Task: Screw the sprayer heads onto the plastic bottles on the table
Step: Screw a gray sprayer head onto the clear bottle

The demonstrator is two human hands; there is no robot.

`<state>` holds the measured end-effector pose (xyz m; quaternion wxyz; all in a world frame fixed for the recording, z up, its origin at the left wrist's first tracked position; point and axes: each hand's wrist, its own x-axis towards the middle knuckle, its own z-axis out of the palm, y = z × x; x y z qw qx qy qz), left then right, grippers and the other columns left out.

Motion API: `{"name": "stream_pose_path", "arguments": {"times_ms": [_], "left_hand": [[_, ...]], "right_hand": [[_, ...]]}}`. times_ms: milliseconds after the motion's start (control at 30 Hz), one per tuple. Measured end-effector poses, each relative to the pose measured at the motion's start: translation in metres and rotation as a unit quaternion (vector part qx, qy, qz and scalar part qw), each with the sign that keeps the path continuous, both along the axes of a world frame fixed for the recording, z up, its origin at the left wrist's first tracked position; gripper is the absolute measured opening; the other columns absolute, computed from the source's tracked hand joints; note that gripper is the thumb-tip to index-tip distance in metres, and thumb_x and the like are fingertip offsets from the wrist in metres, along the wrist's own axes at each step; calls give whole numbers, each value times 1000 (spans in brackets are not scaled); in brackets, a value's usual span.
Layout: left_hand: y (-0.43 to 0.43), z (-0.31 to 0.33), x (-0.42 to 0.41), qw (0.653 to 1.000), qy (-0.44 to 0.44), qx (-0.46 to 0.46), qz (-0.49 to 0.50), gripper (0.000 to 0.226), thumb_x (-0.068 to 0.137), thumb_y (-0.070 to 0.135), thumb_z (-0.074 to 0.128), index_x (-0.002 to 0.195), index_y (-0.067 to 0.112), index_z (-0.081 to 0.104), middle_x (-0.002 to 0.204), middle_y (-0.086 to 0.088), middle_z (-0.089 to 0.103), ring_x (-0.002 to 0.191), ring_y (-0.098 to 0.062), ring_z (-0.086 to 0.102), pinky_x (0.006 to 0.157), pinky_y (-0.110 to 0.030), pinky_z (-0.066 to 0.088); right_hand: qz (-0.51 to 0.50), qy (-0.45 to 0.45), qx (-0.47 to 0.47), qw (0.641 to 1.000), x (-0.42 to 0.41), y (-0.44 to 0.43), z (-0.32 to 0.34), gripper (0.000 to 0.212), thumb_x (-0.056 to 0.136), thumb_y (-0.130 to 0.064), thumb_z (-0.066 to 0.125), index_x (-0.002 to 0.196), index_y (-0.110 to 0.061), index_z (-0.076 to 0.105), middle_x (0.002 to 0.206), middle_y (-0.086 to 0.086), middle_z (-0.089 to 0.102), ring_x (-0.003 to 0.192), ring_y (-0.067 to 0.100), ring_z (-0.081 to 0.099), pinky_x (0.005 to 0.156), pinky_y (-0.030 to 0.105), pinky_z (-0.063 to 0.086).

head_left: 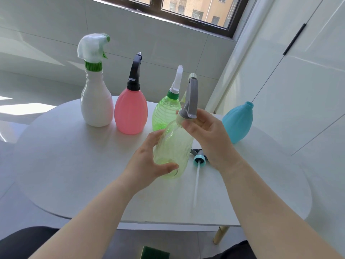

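I hold a pale yellow-green clear bottle (173, 146) tilted above the white table (74, 165). My left hand (147, 161) grips its lower body. My right hand (207, 135) pinches the collar of the grey sprayer head (191, 99) seated on its neck. A blue bottle (238, 122) stands open-necked at the right. Its blue-collared sprayer head (199, 158) lies on the table under my right wrist, its dip tube pointing toward me. Behind stand a white bottle (96, 101), a pink bottle (130, 113) and a green bottle (164, 113), each with a sprayer head on.
A tiled wall and a window are behind the table, and a white cabinet stands at the right. A green sponge (155, 253) shows at the bottom edge near my lap. The table's near edge runs across the lower part of the view.
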<state>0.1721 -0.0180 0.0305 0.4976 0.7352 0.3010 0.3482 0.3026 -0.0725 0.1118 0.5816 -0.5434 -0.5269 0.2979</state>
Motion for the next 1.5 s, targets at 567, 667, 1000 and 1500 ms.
{"name": "stream_pose_path", "arguments": {"times_ms": [567, 667, 1000, 1500], "left_hand": [[-2, -2, 2, 999, 18, 26, 19, 78, 58, 21, 80, 114, 46, 32, 107, 37, 39, 109, -3, 43, 98, -35, 41], [-3, -4, 4, 999, 15, 29, 34, 82, 57, 23, 80, 125, 35, 35, 112, 26, 44, 112, -5, 43, 98, -37, 41], [-3, 2, -20, 997, 39, -20, -58, 95, 41, 38, 83, 113, 57, 24, 125, 22, 42, 113, 6, 41, 94, -15, 31], [-15, -15, -5, 995, 48, 42, 78, 93, 51, 25, 82, 129, 26, 31, 116, 13, 45, 105, -7, 43, 86, -16, 32]], "right_hand": [[24, -23, -77, 996, -3, 10, 4, 13, 75, -16, 66, 76, -28, 61, 86, -10, 65, 78, -3, 61, 75, 9, 48], [-59, -12, -40, 997, -11, 12, -7, 11, 74, -18, 67, 74, -27, 62, 79, -11, 64, 70, -6, 58, 70, 7, 46], [115, 54, -104, 986, 3, 17, 16, 18, 67, -15, 57, 52, -25, 59, 62, -10, 65, 84, 16, 61, 90, 34, 48], [-177, 34, -21, 983, -33, 17, -2, 19, 75, -2, 56, 72, 16, 50, 76, 32, 55, 48, -8, 54, 47, 0, 34]]}}
